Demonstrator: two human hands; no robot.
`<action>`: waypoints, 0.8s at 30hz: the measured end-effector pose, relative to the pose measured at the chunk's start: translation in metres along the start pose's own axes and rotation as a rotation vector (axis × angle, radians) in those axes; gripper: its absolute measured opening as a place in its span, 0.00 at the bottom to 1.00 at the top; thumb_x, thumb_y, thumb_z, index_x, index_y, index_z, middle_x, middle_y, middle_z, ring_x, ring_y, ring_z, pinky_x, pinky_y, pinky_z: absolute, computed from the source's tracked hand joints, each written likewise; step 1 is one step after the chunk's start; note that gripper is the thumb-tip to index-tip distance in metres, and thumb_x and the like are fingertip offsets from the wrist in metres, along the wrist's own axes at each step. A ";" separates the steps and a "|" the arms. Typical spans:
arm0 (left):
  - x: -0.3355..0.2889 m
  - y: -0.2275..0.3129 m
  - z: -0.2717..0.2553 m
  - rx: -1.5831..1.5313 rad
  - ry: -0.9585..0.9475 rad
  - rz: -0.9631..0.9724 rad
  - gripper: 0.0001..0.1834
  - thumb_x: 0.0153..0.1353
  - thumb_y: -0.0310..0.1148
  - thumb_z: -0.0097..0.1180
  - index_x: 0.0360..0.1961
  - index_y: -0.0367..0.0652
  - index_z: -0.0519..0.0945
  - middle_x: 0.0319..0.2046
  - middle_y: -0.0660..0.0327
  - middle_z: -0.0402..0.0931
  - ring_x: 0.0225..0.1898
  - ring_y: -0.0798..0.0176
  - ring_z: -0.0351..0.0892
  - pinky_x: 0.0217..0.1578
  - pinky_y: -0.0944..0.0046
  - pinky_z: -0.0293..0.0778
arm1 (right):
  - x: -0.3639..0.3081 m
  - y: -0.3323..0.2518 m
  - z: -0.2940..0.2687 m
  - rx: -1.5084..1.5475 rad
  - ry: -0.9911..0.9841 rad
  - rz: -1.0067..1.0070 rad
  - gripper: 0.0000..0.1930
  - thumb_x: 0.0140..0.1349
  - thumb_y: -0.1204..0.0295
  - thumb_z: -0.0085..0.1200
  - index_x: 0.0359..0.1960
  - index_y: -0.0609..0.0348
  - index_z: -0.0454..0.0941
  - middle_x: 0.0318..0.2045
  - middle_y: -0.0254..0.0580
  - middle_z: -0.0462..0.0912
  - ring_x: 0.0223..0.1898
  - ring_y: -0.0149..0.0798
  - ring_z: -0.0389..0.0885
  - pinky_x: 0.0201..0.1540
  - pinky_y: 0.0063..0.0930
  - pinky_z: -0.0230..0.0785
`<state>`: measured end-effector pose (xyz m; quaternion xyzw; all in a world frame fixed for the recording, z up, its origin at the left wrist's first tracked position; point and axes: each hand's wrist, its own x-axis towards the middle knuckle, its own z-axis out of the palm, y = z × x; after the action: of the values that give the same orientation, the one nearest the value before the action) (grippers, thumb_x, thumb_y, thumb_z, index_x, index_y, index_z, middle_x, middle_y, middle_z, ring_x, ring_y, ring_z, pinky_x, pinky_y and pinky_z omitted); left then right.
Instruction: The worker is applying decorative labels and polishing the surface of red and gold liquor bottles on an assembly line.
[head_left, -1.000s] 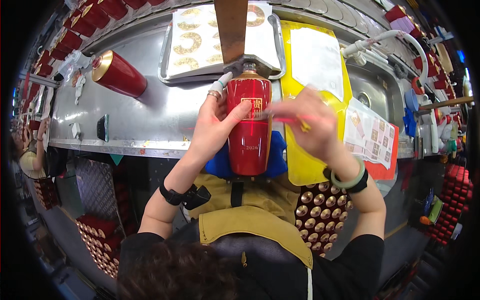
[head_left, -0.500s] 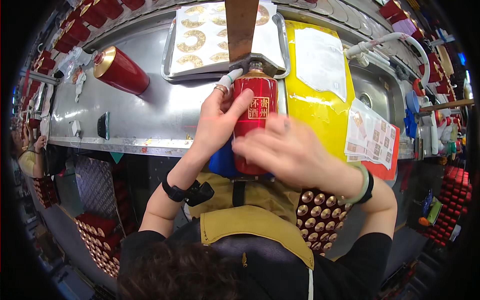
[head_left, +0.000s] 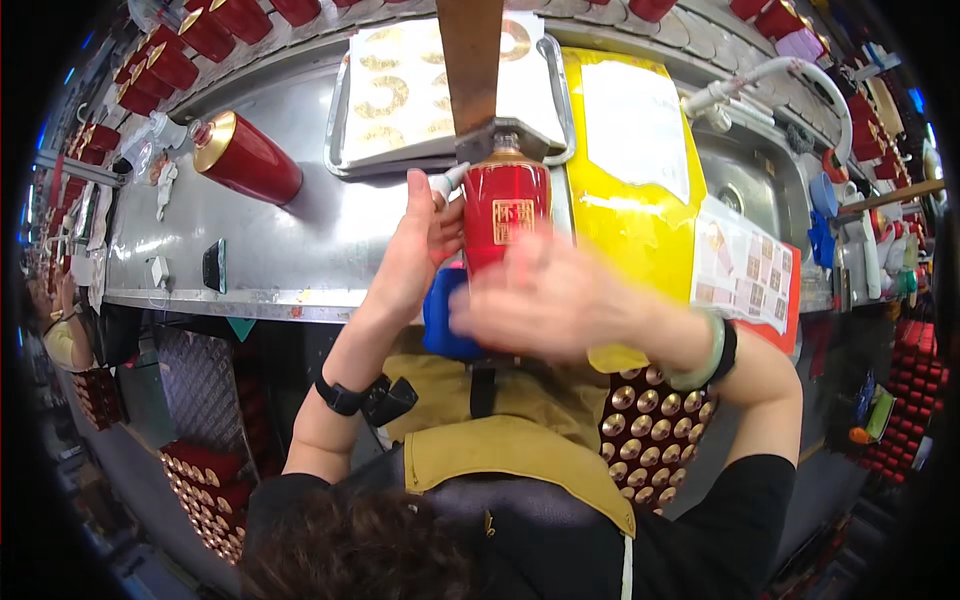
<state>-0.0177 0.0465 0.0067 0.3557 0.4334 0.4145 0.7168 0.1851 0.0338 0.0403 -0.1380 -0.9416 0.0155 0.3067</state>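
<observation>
A red bottle (head_left: pixel 508 195) with a gold shoulder, a clear neck and a gold square label lies in front of me, its neck at a metal bracket (head_left: pixel 505 135). My left hand (head_left: pixel 420 235) is at the bottle's left side. Its thumb is lifted off and its fingers, one in a white finger cover, are apart beside the glass. My right hand (head_left: pixel 555 290) passes across the bottle's lower half, hiding part of the label. Motion smears its fingers. A blue pad (head_left: pixel 447 318) shows beside the bottle's lower end.
Another red bottle (head_left: pixel 250 160) lies on the metal bench at left. A tray (head_left: pixel 336 125) holds sheets of gold arc-shaped stickers. Right of the bottle are a yellow sheet (head_left: pixel 640 235), a label sheet (head_left: pixel 745 262) and a sink (head_left: pixel 760 150). Crated red bottles (head_left: pixel 650 430) stand below.
My left thumb has come off the bottle's front, and the left hand has shifted to its left side. My right hand has moved slightly left over the lower bottle.
</observation>
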 end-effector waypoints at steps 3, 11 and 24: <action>-0.004 0.001 0.001 0.039 -0.008 -0.006 0.51 0.72 0.73 0.20 0.75 0.37 0.60 0.66 0.49 0.72 0.65 0.56 0.73 0.67 0.55 0.64 | 0.009 0.082 -0.008 -0.097 0.220 0.213 0.11 0.54 0.73 0.67 0.41 0.50 0.85 0.37 0.32 0.88 0.34 0.39 0.80 0.43 0.36 0.69; -0.004 0.001 0.004 0.054 -0.002 0.008 0.51 0.72 0.73 0.23 0.74 0.36 0.60 0.65 0.49 0.72 0.62 0.57 0.75 0.64 0.56 0.68 | -0.021 -0.022 -0.007 0.176 0.003 -0.165 0.12 0.54 0.71 0.65 0.42 0.46 0.87 0.36 0.21 0.87 0.28 0.28 0.72 0.37 0.26 0.66; -0.019 0.000 -0.013 -0.035 0.035 0.042 0.57 0.69 0.77 0.22 0.73 0.29 0.57 0.71 0.39 0.63 0.72 0.49 0.64 0.73 0.49 0.58 | 0.027 0.042 0.019 -0.016 -0.009 0.120 0.11 0.55 0.69 0.61 0.40 0.47 0.82 0.27 0.31 0.79 0.34 0.38 0.78 0.45 0.38 0.70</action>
<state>-0.0350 0.0315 0.0076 0.3450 0.4311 0.4431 0.7062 0.1639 0.0822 0.0358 -0.1965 -0.9332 0.0272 0.2997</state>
